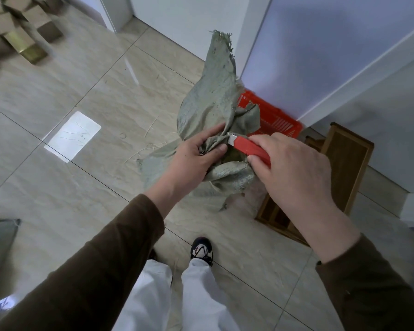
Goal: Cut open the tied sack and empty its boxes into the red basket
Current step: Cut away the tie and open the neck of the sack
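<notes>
Two hands at work: the left hand (196, 152) bunches the green sack (210, 96) at its gathered neck, fingers curled tight into the cloth. Just right of that grip, the right hand (294, 168) pinches a red utility knife (249, 149), blade touching the fabric. Beyond both, the red basket (275, 120).

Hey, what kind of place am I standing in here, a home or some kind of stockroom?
Probably an indoor storage or unpacking area, though I can't be sure. Glossy floor tiles meet plain white walls, small cardboard boxes are heaped in a corner, and a red basket sits behind the woven sack being cut.
</notes>
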Demonstrator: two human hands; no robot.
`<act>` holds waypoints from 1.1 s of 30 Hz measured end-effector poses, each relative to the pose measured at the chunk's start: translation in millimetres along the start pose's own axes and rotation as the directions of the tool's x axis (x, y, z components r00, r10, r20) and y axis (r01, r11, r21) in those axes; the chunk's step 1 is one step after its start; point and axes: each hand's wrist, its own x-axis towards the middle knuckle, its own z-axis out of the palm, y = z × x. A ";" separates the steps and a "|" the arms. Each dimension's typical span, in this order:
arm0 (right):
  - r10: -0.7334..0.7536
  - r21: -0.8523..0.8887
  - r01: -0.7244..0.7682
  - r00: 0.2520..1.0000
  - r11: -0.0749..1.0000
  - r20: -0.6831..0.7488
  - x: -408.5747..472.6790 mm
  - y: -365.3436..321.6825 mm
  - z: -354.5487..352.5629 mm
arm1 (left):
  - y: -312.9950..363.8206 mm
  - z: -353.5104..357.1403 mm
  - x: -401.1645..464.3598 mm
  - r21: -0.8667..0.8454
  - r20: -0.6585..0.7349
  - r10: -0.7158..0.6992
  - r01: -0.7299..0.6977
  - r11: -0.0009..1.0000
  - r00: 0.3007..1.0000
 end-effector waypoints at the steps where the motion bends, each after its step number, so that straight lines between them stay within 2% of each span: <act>1: 0.000 0.007 0.000 1.000 1.000 -0.007 0.0 0.8 1.2 | -2.7 0.4 1.0 -0.023 0.000 -0.034 0.034 0.999 0.999; 4: 0.000 0.031 0.000 1.000 1.000 -0.011 0.6 3.8 5.9 | -10.1 2.7 3.3 -0.110 0.065 -0.077 0.084 0.990 0.995; 8: -0.012 0.109 0.011 1.000 0.994 0.009 1.2 5.9 11.6 | -12.4 10.6 4.5 -0.169 0.160 -0.052 0.080 0.982 0.986; 10: -0.011 0.141 0.009 1.000 0.990 0.010 0.6 6.6 12.9 | -13.9 16.8 4.5 -0.171 0.131 -0.062 0.084 0.982 0.989; 12: 0.006 0.155 -0.005 1.000 0.988 -0.007 -1.2 8.1 14.5 | -15.8 21.5 5.1 -0.153 0.031 -0.067 0.071 0.986 0.997; 16: 0.044 0.165 -0.043 0.999 0.985 0.000 -6.4 10.6 19.7 | -19.5 27.8 6.4 -0.112 -0.072 -0.011 0.003 0.994 0.997; 22: 0.057 0.212 -0.059 0.998 0.976 0.018 -5.9 15.0 27.5 | -23.2 32.1 0.4 -0.119 -0.102 0.046 -0.058 0.991 0.994; 28: 0.040 0.158 -0.025 0.995 0.987 -0.088 -13.0 21.3 32.2 | -17.2 28.6 6.2 -0.152 -0.087 -0.061 0.047 0.987 0.994; 33: 0.019 0.163 0.002 0.992 0.987 -0.125 -13.2 25.6 38.1 | -9.9 26.1 15.5 -0.072 -0.053 -0.085 0.081 0.994 0.995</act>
